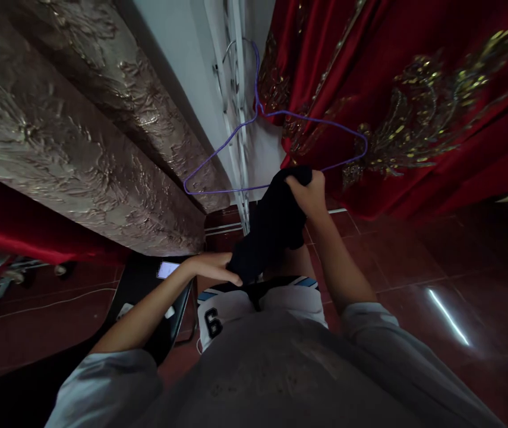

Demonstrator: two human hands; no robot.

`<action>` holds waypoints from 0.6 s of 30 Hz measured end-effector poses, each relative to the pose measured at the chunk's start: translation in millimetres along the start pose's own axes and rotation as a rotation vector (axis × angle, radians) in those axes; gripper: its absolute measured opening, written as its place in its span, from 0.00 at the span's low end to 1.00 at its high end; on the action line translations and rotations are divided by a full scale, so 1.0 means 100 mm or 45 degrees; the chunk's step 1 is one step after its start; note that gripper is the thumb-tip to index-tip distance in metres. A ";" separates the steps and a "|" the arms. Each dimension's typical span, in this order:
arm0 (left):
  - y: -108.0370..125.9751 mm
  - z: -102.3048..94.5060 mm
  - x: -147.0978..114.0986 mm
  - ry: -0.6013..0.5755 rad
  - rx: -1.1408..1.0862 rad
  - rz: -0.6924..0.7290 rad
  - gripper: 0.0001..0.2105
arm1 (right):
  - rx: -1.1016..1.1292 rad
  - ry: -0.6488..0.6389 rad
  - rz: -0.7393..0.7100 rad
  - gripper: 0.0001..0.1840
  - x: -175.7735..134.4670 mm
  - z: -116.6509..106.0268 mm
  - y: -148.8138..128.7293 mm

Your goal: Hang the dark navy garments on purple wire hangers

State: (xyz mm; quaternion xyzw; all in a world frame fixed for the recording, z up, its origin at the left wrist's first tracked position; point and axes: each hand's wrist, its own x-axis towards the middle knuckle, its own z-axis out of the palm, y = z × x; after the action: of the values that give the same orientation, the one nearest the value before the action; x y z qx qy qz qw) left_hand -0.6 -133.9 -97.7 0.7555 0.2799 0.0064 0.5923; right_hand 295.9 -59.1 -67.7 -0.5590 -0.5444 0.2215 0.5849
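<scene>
Gripping blk cloth [275, 229] w/ R hand [309, 193], L hand [213, 267] grip unclear, red curtain [325, 53] over tile flr [407, 261].

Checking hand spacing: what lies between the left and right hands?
Dark cloth, in the head view: its lower end at the left hand, its upper end gripped by the right hand.
</scene>
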 end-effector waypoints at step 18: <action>0.44 -1.28 -0.46 0.921 0.762 -0.424 0.17 | -0.195 -0.081 -0.107 0.18 0.01 -0.07 0.01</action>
State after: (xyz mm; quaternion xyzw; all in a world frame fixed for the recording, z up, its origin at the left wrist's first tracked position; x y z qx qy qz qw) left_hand -64.2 -46.1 -5.4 0.7867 0.5739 0.0928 0.2076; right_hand 303.0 -61.1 -67.0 -0.5714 -0.6010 0.1723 0.5315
